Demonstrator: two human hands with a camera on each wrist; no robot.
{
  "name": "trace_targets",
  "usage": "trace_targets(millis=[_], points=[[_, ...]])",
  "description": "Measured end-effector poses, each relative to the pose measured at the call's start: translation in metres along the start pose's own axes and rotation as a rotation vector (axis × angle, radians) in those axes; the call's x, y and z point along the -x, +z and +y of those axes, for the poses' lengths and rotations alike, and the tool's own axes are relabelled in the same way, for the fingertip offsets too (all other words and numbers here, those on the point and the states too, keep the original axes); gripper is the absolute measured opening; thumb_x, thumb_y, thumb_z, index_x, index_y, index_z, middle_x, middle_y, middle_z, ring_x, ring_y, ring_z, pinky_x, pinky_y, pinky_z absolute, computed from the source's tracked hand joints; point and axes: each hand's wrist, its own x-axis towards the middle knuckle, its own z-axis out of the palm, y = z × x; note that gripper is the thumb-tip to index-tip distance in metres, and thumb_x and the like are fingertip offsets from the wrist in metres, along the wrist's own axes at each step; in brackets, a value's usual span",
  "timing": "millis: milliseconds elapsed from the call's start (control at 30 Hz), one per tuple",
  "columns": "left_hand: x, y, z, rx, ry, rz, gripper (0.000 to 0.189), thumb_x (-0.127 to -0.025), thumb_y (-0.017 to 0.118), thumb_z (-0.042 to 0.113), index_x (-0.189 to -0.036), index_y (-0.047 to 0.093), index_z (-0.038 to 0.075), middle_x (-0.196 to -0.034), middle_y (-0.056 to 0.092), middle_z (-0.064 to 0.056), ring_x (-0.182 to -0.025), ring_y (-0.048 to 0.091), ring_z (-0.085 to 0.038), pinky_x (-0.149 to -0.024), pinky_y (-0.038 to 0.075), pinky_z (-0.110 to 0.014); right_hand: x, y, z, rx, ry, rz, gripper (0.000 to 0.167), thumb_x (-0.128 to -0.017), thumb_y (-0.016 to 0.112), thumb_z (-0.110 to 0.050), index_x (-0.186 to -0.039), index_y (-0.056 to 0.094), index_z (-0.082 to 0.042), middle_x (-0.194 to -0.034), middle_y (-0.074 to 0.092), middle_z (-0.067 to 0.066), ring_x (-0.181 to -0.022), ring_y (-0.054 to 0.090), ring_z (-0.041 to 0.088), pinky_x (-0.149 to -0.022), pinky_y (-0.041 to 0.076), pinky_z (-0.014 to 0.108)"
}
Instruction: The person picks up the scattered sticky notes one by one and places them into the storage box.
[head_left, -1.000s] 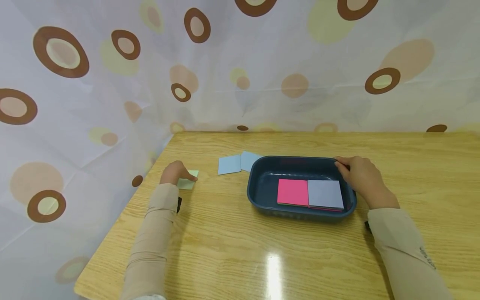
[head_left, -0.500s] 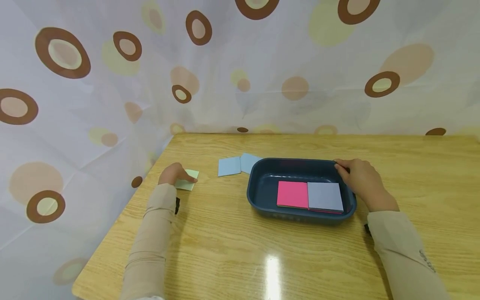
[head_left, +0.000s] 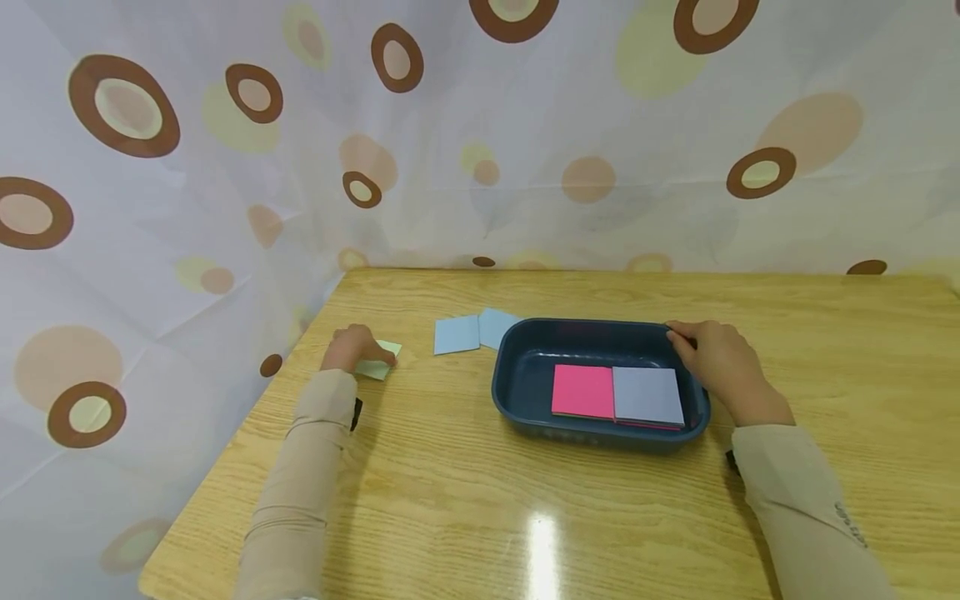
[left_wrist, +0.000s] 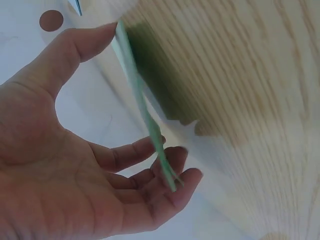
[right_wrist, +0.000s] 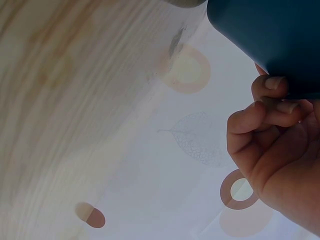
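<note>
At the table's left side, my left hand [head_left: 354, 348] holds a thin light green pad of sticky notes [head_left: 379, 363]. The left wrist view shows the pad [left_wrist: 141, 102] edge-on, thumb at one edge and curled fingers at the other, its dark shadow on the wood beside it. My right hand [head_left: 722, 360] grips the back right corner of a dark blue plastic bin [head_left: 525, 427], thumb and fingers over the rim. Inside the bin lie a pink pad [head_left: 583, 391] and a greyish-blue pad [head_left: 648, 395], side by side, with other coloured layers showing under them.
Two light blue pads [head_left: 457, 334] lie on the wooden table [head_left: 450, 467] behind and left of the bin, one partly behind its corner. A patterned curtain [head_left: 525, 125] hangs along the table's back and left edges.
The light green pad shifts slightly in my left hand's hold, its visible edge now a little farther right. My right hand stays on the bin's rim.
</note>
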Motion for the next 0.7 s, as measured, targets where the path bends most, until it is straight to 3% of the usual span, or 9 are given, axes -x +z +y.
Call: trace_targets(millis=[200,333,567,700], points=[[0.005,0.002,0.005,0.021,0.012,0.023,0.063,-0.090,0.065,0.038,-0.128,0.051,-0.010,-0.127,0.036,-0.037,-0.113,0.035,-0.046,-0.093,0.039,-0.055,0.001,-0.001,-0.001,0.001,-0.003,0.008,0.041,-0.101,0.049,-0.017,-0.132,0.050,0.009,-0.055,0.043,0.005,-0.045,0.041,0.015,-0.045,0.034,0.030],[0.007,0.002,0.005,0.000,0.024,0.028,0.059,-0.090,0.065,0.037,-0.124,0.055,-0.009,-0.124,0.038,-0.036,-0.109,0.036,-0.044,-0.090,0.041,-0.053,0.001,0.001,-0.001,0.005,-0.005,0.012,0.041,-0.101,0.049,-0.017,-0.132,0.050,0.009,-0.055,0.043,0.005,-0.045,0.041,0.015,-0.046,0.034,0.030],[0.006,0.000,0.005,-0.007,0.057,0.032,0.056,-0.087,0.067,0.035,-0.120,0.056,-0.009,-0.124,0.038,-0.037,-0.112,0.036,-0.047,-0.088,0.042,-0.054,0.000,0.000,0.000,0.013,-0.005,0.023,0.040,-0.101,0.049,-0.017,-0.132,0.051,0.009,-0.058,0.046,0.007,-0.046,0.042,0.016,-0.046,0.034,0.030],[0.011,-0.002,0.011,0.002,0.099,0.050,0.058,-0.088,0.067,0.034,-0.123,0.054,-0.009,-0.131,0.035,-0.039,-0.121,0.032,-0.056,-0.094,0.039,-0.060,0.001,0.001,0.000,0.011,-0.004,0.020,0.040,-0.101,0.050,-0.018,-0.132,0.052,0.008,-0.059,0.047,0.007,-0.047,0.042,0.016,-0.046,0.034,0.030]])
